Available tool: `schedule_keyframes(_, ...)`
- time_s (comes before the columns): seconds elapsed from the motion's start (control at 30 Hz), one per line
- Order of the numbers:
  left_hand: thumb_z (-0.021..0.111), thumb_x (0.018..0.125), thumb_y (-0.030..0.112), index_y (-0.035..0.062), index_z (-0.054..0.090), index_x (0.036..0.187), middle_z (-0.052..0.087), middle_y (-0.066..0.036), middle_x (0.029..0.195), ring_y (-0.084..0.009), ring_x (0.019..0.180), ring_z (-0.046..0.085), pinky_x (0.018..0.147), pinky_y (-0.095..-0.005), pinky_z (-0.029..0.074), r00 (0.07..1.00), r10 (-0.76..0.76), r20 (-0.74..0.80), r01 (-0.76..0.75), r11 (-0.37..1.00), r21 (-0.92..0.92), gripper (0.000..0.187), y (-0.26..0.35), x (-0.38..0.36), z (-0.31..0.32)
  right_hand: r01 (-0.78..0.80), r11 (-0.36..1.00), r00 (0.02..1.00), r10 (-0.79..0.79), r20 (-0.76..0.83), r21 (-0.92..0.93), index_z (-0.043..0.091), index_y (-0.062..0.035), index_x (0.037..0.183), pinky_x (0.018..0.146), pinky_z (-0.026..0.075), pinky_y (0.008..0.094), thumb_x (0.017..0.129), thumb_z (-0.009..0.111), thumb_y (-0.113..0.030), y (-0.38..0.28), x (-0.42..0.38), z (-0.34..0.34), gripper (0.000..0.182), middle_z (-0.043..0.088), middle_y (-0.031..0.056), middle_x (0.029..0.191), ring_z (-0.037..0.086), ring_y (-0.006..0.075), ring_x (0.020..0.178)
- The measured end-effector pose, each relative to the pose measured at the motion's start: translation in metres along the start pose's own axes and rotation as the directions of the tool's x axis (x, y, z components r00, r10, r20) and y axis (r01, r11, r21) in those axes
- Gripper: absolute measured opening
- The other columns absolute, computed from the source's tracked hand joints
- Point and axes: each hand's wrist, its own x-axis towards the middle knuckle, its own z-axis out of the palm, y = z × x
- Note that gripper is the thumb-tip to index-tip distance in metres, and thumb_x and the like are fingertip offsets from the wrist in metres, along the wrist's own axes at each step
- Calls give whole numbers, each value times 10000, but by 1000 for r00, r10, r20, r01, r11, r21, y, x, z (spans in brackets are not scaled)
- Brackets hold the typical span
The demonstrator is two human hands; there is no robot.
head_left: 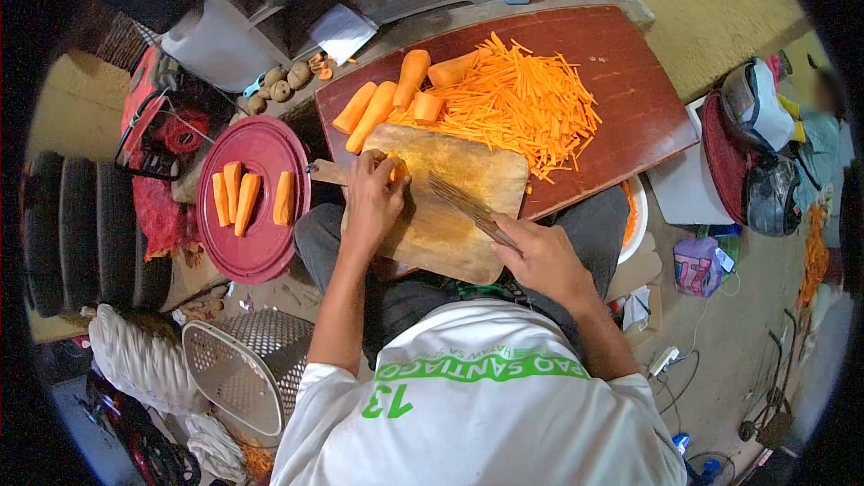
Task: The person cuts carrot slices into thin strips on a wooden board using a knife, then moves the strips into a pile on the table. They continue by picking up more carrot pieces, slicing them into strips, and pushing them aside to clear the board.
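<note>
A wooden cutting board (450, 243) lies across my lap and the edge of the red-brown table (621, 45). My left hand (373, 193) is on the board's left part, its fingers curled round a small orange carrot piece (396, 168) that is mostly hidden. My right hand (544, 256) grips the handle of a knife (463, 200), whose blade points up and left over the board, apart from my left hand. Beyond the board lie a heap of carrot strips (531, 103) and several peeled carrots (412, 76).
A round red lid (216, 243) at the left holds several carrots (247, 198). Below it stands a perforated basket (229, 369). A white bucket (637, 216) with orange shreds is right of my leg. Potato-like roots (279, 90) lie near the table's left corner.
</note>
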Motion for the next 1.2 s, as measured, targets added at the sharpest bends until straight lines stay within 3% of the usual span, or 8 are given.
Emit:
schedule_keyframes(0.17,860,826,147,6,762,1117,686,-204,1138,-417,1096,650,968,-504,536,997,-79,7,79,996,-52,337,3,1,5,-65,997,998,65,-1,49,683,-27,1352,806,603,496,980,758,-187,1,-4,2,412,763,246,1058,751,440,969)
schedule_keyframes(0.37,844,808,125,0,764,1062,646,-219,1080,-432,1012,616,909,-520,524,989,117,95,-99,978,-181,294,69,-39,0,-152,956,988,153,14,250,690,-12,1340,830,600,463,1000,736,-147,-9,-14,-13,369,765,252,1089,754,444,995)
schedule_keyframes(0.5,838,830,125,-7,760,1109,619,-231,1204,-456,1134,589,967,-534,520,973,175,149,-161,982,-102,318,82,-60,14,-167,924,985,147,85,344,676,-17,1354,836,593,465,1024,716,-154,-12,-21,-9,360,761,254,1087,753,448,999)
schedule_keyframes(0.6,833,773,105,15,767,1110,607,-191,1154,-404,1071,568,914,-524,487,958,229,173,-213,971,-104,355,77,-64,17,-158,931,984,119,134,329,648,-56,1347,856,591,555,1053,660,-253,-17,-23,-8,354,746,279,1107,728,489,1025)
schedule_keyframes(0.77,790,721,96,-35,751,1159,629,-168,1150,-384,1077,566,917,-494,478,899,330,288,-334,942,-37,459,78,-62,6,-260,911,958,201,206,321,589,-35,1433,893,585,520,1075,637,-202,-27,-33,-7,397,738,288,1161,723,496,1070)
schedule_keyframes(0.9,708,774,63,-61,745,1155,646,-167,1140,-380,1069,569,904,-490,479,897,372,238,-366,928,-69,402,75,-64,16,-246,905,968,213,131,346,557,-3,1461,925,578,511,1092,606,-182,-40,-49,-8,413,725,314,1187,705,515,1119)
schedule_keyframes(1.1,685,796,55,-62,741,1158,643,-185,1133,-394,1048,571,903,-493,478,899,378,220,-361,926,-112,384,69,-64,19,-343,921,910,277,309,184,489,-8,1522,956,572,577,1094,584,-245,-33,-11,12,499,710,344,1245,705,522,1120)
schedule_keyframes(1.2,680,807,51,-65,735,1166,636,-197,1129,-405,1052,572,908,-500,476,907,359,222,-337,933,-130,382,74,-60,13,-140,962,987,115,116,236,494,-25,1518,913,584,587,1094,576,-238,-22,7,22,482,728,340,1168,717,534,1055)
